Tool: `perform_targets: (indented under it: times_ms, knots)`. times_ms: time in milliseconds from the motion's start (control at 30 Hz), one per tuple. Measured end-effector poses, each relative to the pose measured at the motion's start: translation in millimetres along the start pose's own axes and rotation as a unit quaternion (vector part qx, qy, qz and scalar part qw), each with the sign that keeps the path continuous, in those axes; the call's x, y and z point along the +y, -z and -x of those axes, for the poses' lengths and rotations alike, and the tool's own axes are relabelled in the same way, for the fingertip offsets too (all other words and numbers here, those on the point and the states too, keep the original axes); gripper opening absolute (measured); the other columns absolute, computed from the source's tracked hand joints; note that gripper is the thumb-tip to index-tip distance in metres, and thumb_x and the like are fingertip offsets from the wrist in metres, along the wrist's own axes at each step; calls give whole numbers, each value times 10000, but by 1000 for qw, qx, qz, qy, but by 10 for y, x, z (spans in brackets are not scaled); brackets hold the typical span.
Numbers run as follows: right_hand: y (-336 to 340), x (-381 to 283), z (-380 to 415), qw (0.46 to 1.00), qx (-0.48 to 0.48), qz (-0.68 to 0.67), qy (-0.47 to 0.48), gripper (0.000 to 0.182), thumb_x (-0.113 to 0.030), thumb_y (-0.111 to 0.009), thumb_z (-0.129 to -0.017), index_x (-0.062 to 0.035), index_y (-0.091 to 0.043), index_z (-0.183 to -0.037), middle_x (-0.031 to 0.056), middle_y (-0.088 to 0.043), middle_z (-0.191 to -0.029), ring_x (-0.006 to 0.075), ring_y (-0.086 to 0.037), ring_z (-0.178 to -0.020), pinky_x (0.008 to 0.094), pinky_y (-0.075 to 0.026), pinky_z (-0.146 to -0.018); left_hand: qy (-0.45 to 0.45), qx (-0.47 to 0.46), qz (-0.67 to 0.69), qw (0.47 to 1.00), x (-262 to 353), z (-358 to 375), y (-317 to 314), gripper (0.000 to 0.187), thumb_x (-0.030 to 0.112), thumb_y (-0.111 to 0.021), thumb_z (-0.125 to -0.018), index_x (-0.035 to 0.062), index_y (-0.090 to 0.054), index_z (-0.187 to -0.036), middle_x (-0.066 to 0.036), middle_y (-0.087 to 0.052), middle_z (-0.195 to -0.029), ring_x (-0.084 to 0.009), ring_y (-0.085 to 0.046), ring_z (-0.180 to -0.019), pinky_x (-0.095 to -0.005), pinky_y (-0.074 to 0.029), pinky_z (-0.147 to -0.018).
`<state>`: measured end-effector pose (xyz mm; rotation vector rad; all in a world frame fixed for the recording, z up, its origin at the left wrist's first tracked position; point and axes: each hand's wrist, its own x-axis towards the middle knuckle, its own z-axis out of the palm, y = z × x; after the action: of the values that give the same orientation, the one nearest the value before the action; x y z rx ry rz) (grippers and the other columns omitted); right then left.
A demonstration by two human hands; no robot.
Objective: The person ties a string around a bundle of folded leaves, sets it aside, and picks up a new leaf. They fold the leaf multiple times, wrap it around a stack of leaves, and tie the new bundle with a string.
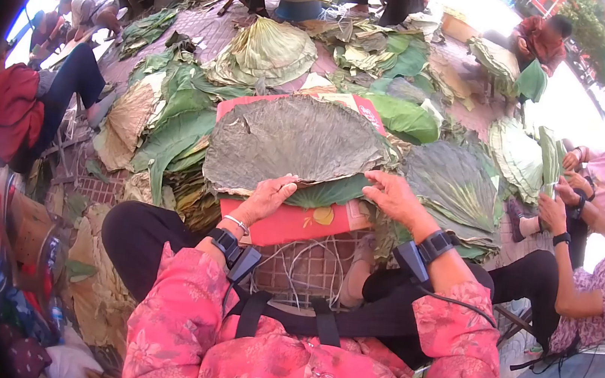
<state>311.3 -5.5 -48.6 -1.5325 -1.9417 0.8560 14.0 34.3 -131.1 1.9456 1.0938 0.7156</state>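
Observation:
A large grey-brown dried lotus leaf (297, 139) lies spread like a fan across a red cardboard box (294, 227) in front of my knees. Its front edge faces me, and a greener leaf (328, 192) peeks out beneath it. My left hand (265, 199) pinches that near edge left of centre, fingertips pressed together. At the right end of the same edge, my right hand (398, 201) has its fingers curled on the leaf. Both wrists carry dark strapped devices.
Piled leaves (182, 121) stand to the left, and another dark stack (454, 185) sits close on the right. A pale leaf pile (266, 52) lies ahead on the brick paving. Seated people surround the area; a person at right (601, 279) handles a folded leaf (550, 159).

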Motion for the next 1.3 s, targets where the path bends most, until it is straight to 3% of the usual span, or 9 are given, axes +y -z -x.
perform_targets:
  times_ms: [167, 400, 500, 600, 700, 900, 1100, 1167, 1300]
  knots:
    - [156, 83, -26, 1000, 2, 13, -14, 409, -221, -624, -785, 21, -567, -1109, 185, -639, -912, 213, -626, -772, 331, -483, -715, 48, 5, 51, 998, -163, -29, -30, 401, 378, -501, -900, 45, -592, -1105, -165, -576, -1171, -333, -496, -1150, -374, -386, -956]
    - [346, 1, 40, 999, 11, 47, -5, 427, -184, -650, -741, 20, -574, -1108, 144, -637, -818, 205, -606, -716, 317, -478, -697, -167, 48, -235, 956, -30, 89, -98, 317, 90, -681, -693, 111, -619, -1003, -104, -614, -1111, -273, -534, -1121, -355, -412, -879]
    - [282, -56, 96, 999, 3, 45, -20, 421, -178, -651, -742, 22, -575, -1105, 138, -638, -795, 191, -605, -705, 311, -476, -690, -143, 80, -194, 967, -52, 7, -123, 313, 53, -662, -695, 100, -614, -1001, -108, -636, -1041, -307, -588, -998, -373, -443, -823]
    - [268, -23, 104, 999, 11, 22, -25, 416, -176, -651, -748, 24, -573, -1104, 133, -643, -811, 170, -606, -725, 299, -477, -698, 25, 39, -121, 992, 177, -36, 12, 251, 65, -617, -745, 111, -607, -992, -88, -657, -843, -269, -634, -854, -384, -458, -712]
    - [333, 11, 124, 999, 25, 3, -27, 405, -174, -653, -756, 22, -576, -1102, 120, -649, -859, 155, -606, -767, 289, -478, -724, 74, 34, 35, 996, 108, -72, 6, 210, 65, -599, -759, 88, -604, -967, -135, -632, -746, -306, -630, -737, -380, -472, -643]
    - [683, 108, 188, 996, 66, -11, -60, 369, -155, -661, -768, 15, -592, -1088, 86, -645, -921, 137, -597, -820, 281, -478, -770, 38, 40, 10, 998, -20, -80, -28, 214, 77, -606, -756, 76, -602, -970, -142, -633, -752, -314, -625, -735, -385, -467, -654]
    - [1291, 425, 412, 986, 133, 11, -99, 353, -146, -665, -770, 35, -599, -1066, 76, -649, -932, 122, -594, -864, 260, -471, -792, -10, 62, -34, 997, -110, -70, -72, 265, 89, -650, -724, 101, -616, -987, -127, -654, -903, -291, -627, -886, -353, -478, -749]
    - [1511, 473, 554, 980, 163, 10, -115, 353, -143, -667, -768, 42, -600, -1060, 76, -650, -934, 124, -596, -868, 255, -470, -790, -86, 37, -114, 989, -314, -57, -125, 375, 165, -711, -688, 134, -617, -1049, -104, -610, -1117, -260, -549, -1096, -376, -416, -900]
    - [1880, 766, 879, 965, 185, 24, -186, 398, -173, -639, -791, 10, -572, -1138, 95, -634, -1042, 142, -593, -938, 268, -468, -829, -71, -63, -172, 980, 24, 55, 17, 547, 356, -755, -647, 127, -590, -1115, -93, -493, -1293, -248, -397, -1260, -416, -293, -1011]
